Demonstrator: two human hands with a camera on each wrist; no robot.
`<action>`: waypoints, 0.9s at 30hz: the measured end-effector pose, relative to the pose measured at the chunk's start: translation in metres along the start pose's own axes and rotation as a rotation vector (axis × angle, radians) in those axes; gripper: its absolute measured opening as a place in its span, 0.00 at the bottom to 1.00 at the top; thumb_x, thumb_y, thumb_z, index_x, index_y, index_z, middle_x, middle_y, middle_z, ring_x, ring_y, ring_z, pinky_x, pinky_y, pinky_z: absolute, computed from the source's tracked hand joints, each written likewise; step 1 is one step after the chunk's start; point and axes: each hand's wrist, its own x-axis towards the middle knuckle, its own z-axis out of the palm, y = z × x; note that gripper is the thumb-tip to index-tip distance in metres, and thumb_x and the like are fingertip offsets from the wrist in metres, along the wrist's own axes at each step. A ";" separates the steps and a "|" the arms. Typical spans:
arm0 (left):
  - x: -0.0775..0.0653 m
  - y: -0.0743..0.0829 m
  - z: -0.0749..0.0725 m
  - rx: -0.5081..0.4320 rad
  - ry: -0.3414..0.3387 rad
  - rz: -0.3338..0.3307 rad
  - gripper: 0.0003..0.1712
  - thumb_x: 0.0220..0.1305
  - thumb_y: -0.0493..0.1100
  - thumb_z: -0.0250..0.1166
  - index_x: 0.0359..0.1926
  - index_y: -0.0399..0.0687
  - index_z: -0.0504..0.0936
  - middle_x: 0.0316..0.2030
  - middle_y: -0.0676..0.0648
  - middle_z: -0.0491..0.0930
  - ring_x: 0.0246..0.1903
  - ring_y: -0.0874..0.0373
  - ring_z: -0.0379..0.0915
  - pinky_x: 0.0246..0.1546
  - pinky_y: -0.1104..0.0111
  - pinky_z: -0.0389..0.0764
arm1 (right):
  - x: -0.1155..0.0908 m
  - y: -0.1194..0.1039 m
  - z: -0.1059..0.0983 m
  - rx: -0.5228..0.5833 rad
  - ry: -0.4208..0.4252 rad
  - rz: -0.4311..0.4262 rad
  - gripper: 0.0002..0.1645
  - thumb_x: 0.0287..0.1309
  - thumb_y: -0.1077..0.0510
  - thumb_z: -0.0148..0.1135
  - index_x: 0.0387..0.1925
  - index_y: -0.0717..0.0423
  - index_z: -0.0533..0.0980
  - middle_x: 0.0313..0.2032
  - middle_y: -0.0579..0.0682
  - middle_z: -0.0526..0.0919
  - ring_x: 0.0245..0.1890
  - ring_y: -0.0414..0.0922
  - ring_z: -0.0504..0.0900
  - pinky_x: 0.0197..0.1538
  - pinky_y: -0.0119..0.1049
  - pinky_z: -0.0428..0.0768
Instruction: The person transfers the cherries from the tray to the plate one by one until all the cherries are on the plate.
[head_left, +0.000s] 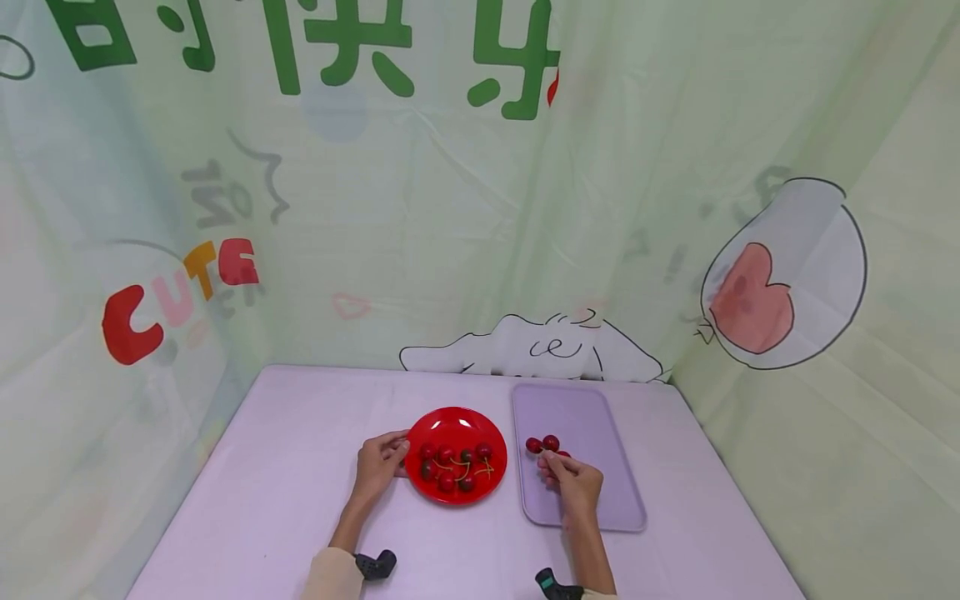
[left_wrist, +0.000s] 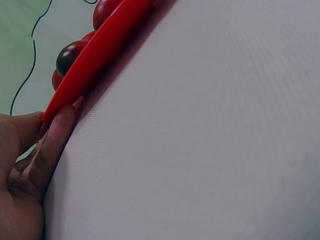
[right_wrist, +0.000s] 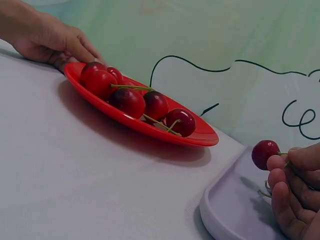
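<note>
My left hand (head_left: 378, 462) pinches the left rim of a red plate (head_left: 457, 417), thumb on top and fingers underneath, as the left wrist view shows. Several dark red cherries (right_wrist: 127, 102), some with green stems, lie on the plate. My right hand (head_left: 579, 485) is over the light purple tray (head_left: 581, 408). Between thumb and fingertip it pinches the stem of a cherry (right_wrist: 265, 154), which hangs beyond the fingers. More cherries (head_left: 551, 442) show by the fingertips in the head view, partly hidden by the hand. Below the fingers another stem (right_wrist: 265, 194) sticks out.
Plate and tray stand side by side on a white-covered table (head_left: 300, 467), the tray on the right. A pale green printed curtain (head_left: 465, 208) hangs behind the table and along both sides. A dark wrist strap device (head_left: 377, 565) is on the left forearm.
</note>
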 end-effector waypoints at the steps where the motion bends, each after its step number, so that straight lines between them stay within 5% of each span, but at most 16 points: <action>1: 0.000 0.000 0.000 -0.006 0.003 -0.007 0.17 0.77 0.33 0.66 0.63 0.32 0.86 0.47 0.32 0.90 0.34 0.50 0.90 0.31 0.77 0.88 | 0.000 0.000 0.000 0.002 -0.002 0.006 0.20 0.73 0.57 0.71 0.51 0.75 0.87 0.29 0.48 0.93 0.27 0.37 0.89 0.34 0.26 0.88; 27: 0.004 -0.006 -0.002 0.028 0.002 0.005 0.17 0.78 0.33 0.65 0.63 0.33 0.86 0.47 0.34 0.90 0.36 0.50 0.91 0.33 0.79 0.87 | 0.003 0.004 0.010 0.098 -0.069 0.043 0.20 0.74 0.58 0.70 0.54 0.74 0.86 0.29 0.46 0.94 0.27 0.36 0.90 0.37 0.26 0.90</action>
